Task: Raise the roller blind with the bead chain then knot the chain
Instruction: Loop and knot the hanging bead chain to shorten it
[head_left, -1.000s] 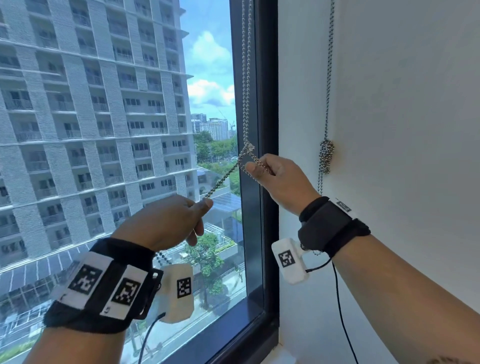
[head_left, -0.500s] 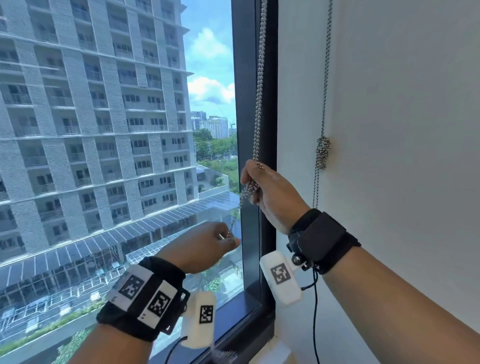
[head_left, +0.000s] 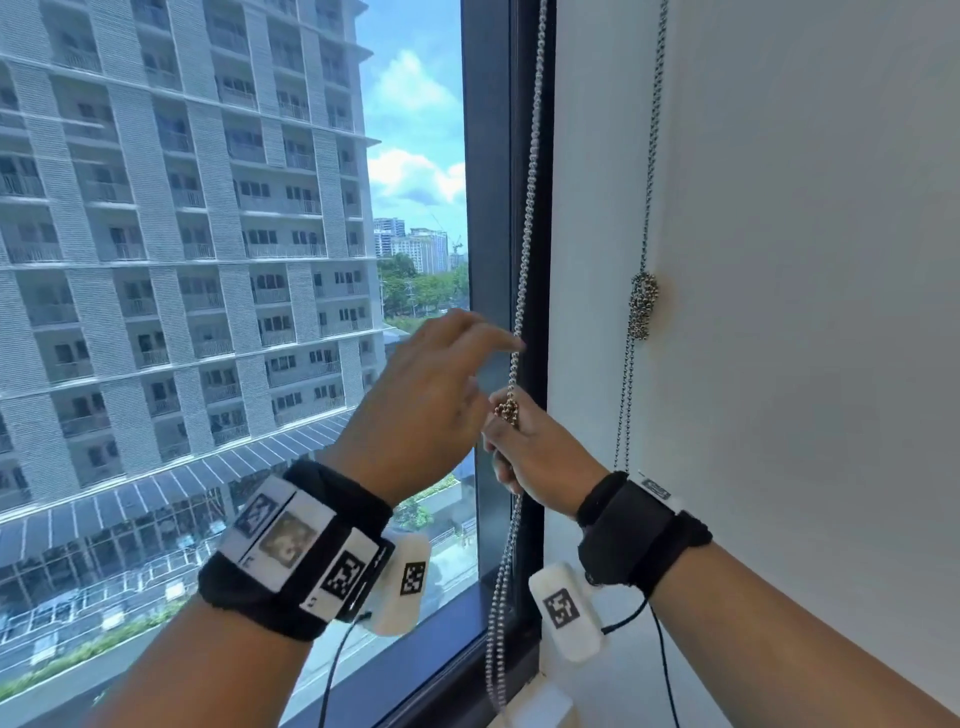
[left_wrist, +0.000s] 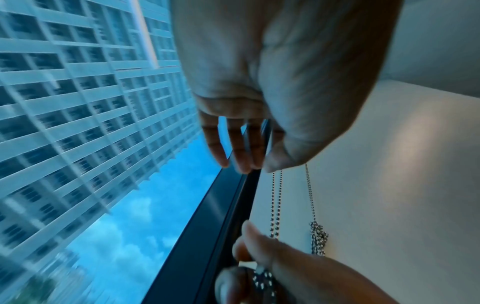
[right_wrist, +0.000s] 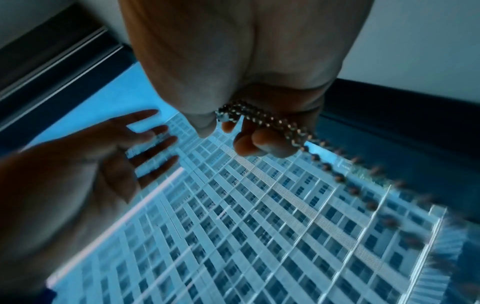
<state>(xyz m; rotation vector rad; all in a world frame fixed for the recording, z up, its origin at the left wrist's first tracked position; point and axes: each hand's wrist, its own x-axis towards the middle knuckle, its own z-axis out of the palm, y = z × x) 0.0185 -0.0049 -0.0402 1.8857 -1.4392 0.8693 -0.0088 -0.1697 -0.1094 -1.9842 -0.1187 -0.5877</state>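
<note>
Beside the dark window frame (head_left: 488, 156), my right hand (head_left: 540, 457) grips the bead chain (head_left: 527, 234) just under a small knot (head_left: 506, 412) of beads; the chain hangs on below my fist. My left hand (head_left: 426, 405) is near it with straight, spread fingers, holding nothing. On the white wall (head_left: 805, 260) hangs a second chain (head_left: 644, 306), already knotted.

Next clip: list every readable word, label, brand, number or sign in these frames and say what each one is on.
No readable words, brands or numbers in any view.
Left wristband: square black-and-white code markers and a blurred picture patch; a tiny mark below them is too small to read.
Left wrist camera: code marker only.
Right wrist camera: code marker only.
Right wristband: small tag at its top edge, print too small to read.
Building outside: no signs legible.
</note>
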